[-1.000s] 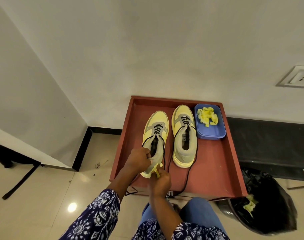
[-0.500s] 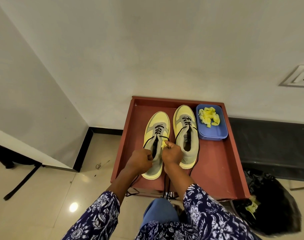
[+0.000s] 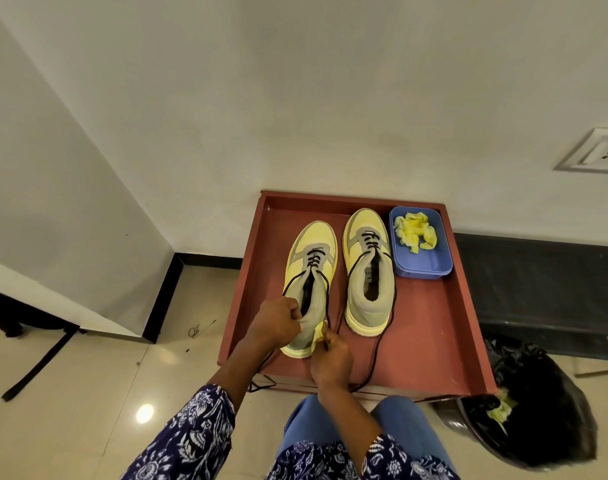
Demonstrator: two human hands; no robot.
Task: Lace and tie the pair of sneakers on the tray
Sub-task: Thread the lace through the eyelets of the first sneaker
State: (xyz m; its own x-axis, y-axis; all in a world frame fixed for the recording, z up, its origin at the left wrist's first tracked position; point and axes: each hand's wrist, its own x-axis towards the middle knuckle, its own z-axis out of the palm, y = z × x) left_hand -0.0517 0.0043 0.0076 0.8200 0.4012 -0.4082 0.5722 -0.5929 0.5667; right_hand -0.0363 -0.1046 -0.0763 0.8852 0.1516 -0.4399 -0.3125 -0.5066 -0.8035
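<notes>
Two yellow and grey sneakers stand side by side on a red-brown tray (image 3: pixel 430 341), toes toward the wall. My left hand (image 3: pixel 276 323) grips the heel collar of the left sneaker (image 3: pixel 311 261). At that heel, my right hand (image 3: pixel 332 358) pinches a crumpled yellow paper wad (image 3: pixel 318 336). Black laces are threaded through the lower eyelets of both shoes. Loose lace ends run down past the tray's front edge. The right sneaker (image 3: pixel 366 271) stands untouched.
A blue plastic box (image 3: pixel 422 263) with yellow paper scraps sits at the tray's back right corner. A black rubbish bag (image 3: pixel 534 420) with yellow paper lies right of the tray. My blue-trousered knees are just below the tray's front edge. Behind the tray is a wall.
My right hand went from the shoe's heel up to its opening and came back to the heel, holding yellow paper. My left hand stayed on the left sneaker's collar.
</notes>
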